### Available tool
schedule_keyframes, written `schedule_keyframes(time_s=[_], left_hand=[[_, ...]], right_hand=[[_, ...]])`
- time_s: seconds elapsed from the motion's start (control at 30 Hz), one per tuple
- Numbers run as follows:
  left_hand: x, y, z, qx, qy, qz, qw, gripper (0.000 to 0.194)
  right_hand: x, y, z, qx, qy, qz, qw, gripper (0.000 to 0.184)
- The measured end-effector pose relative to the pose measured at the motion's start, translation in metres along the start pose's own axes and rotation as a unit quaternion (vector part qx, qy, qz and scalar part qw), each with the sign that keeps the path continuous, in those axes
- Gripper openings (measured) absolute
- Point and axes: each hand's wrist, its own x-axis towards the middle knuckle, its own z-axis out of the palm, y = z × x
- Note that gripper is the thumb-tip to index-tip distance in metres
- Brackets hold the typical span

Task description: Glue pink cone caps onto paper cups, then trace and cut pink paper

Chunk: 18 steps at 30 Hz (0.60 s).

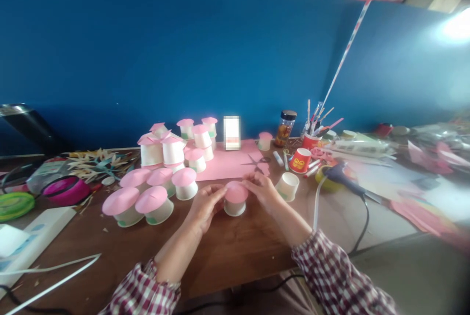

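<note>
In front of me a white paper cup [235, 208] stands upside down on the brown table, with a round pink paper cap [236, 192] on top of it. My left hand [207, 201] pinches the left edge of the cap between thumb and fingers. At its right edge, my right hand [261, 187] is closed on the same cap. Left of my hands, several upturned cups wear similar caps, such as a pink-capped cup [185, 185]. To the right sits a bare white paper cup [288, 186]. Behind my hands, dark scissors [255, 162] lie on a pink paper sheet [220, 170].
A red paper cup [300, 160], a dark-lidded jar [285, 129] and a holder with brushes stand at the back right. A blue glue gun [341, 177] lies further right with its cord. At left are a power strip [40, 241] and a magenta tape roll [66, 190].
</note>
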Motion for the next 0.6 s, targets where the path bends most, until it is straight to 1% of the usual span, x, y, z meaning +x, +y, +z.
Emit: schedule_keyframes(time_s=[0.17, 0.37, 0.5, 0.6], left_hand=[[0.001, -0.002, 0.000, 0.010, 0.008, 0.013, 1.000, 0.044], [0.005, -0.009, 0.000, 0.040, 0.028, 0.043, 0.998, 0.046], [0.005, -0.011, -0.001, 0.045, 0.025, 0.049, 0.997, 0.045], [0.004, -0.011, -0.003, 0.041, 0.008, 0.043, 0.998, 0.043]], right_hand=[[-0.001, 0.003, 0.000, -0.003, -0.005, -0.005, 1.000, 0.033], [-0.003, 0.003, -0.001, -0.013, -0.005, -0.009, 1.000, 0.035], [-0.004, 0.002, -0.001, -0.014, -0.010, -0.005, 1.000, 0.035], [-0.005, 0.002, -0.001, -0.011, -0.014, 0.000, 1.000, 0.034]])
